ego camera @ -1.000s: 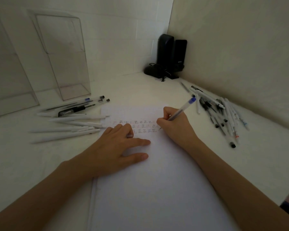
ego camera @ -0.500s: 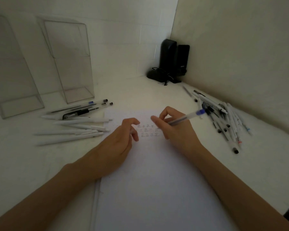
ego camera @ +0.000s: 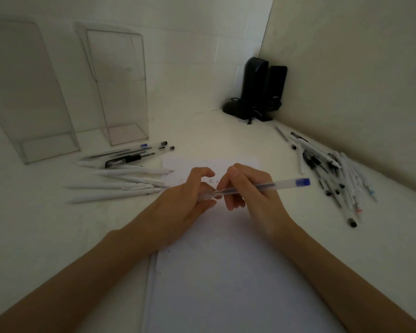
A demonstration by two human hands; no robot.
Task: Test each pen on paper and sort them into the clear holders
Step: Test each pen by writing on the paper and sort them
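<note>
The blue-ended pen (ego camera: 269, 186) lies level just above the paper (ego camera: 226, 272). The right hand (ego camera: 255, 195) grips it and the left hand (ego camera: 183, 205) pinches its clear tip end, probably capping it. Next, I judge, it must go into a clear holder (ego camera: 127, 92).

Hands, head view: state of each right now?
Left hand: pinches the tip end of the blue-ended pen.
Right hand: grips the same pen's barrel.
</note>
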